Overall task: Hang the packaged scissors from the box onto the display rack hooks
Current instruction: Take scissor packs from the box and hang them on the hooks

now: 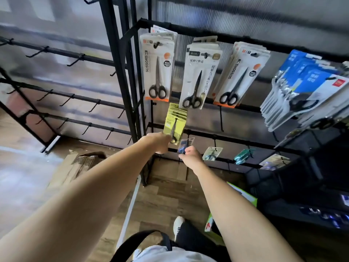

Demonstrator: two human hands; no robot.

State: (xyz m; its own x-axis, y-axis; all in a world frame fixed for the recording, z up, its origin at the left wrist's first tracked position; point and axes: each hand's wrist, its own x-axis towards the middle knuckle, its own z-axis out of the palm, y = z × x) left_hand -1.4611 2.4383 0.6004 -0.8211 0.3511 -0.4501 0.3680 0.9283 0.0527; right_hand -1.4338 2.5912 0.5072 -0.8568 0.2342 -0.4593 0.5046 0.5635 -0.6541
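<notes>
My left hand (pixel 158 142) grips the bottom end of a yellow-green scissors pack (pixel 174 125), the front one of a stack hanging on a hook of the black display rack (pixel 188 29). My right hand (pixel 190 156) is curled just right of it, close to a small blue pack (pixel 185 145) on the lower row; whether it touches that pack is unclear. White scissors packs (pixel 157 67) hang in rows on the top bar. A cardboard box (pixel 75 167) lies on the floor to the left.
A second rack with bare hooks (pixel 71 97) stands at left. Blue-and-white packs (pixel 302 87) hang at right. Small packs (pixel 212 153) fill lower hooks. A green box (pixel 245 197) and my shoe (pixel 178 226) are on the wooden floor.
</notes>
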